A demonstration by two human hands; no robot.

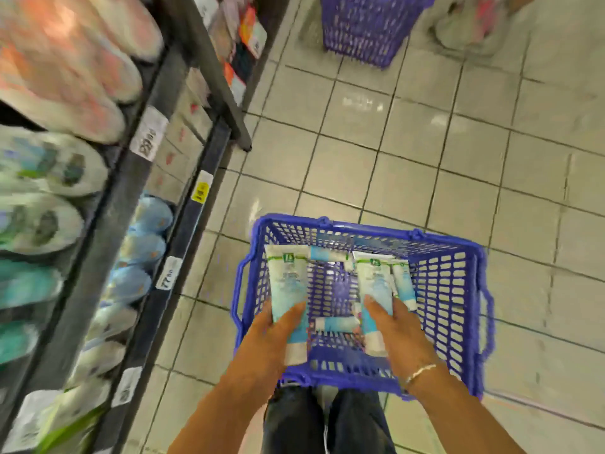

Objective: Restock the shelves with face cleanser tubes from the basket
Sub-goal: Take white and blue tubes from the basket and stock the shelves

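Tiled floor (pixel 425 152) fills most of the view. The shelves (pixel 108 204) run down your left, stocked with blurred tubes and packs in pink, white, green and blue, with price tags (pixel 149 132) on the rail edges.

The blue basket (pixel 458 290) sits on the floor right in front of your legs, with both your hands inside it. A second blue basket (pixel 370 27) stands further up the aisle, well apart, next to someone's shoes (pixel 471 24).

Your left hand (pixel 278 335) grips a face cleanser tube (pixel 286 280) on the basket's left side. Fingers are curled round the lower half, fingertips showing on the tube's front, white cap end pointing toward you.

Your right hand (pixel 393 329) grips a second tube (pixel 373 283) on the right side. The thumb lies along the front; the other fingers wrap behind, so you can't tell exactly how they sit. A thin bracelet (pixel 420 371) is on that wrist.

A third, smaller tube (pixel 404 283) lies just beside the right-hand one, touching or nearly touching your fingers; can't tell which.

Loose tubes remain on the basket bottom: one (pixel 337 324) lying crosswise between your hands, another (pixel 327 255) crosswise at the far wall.
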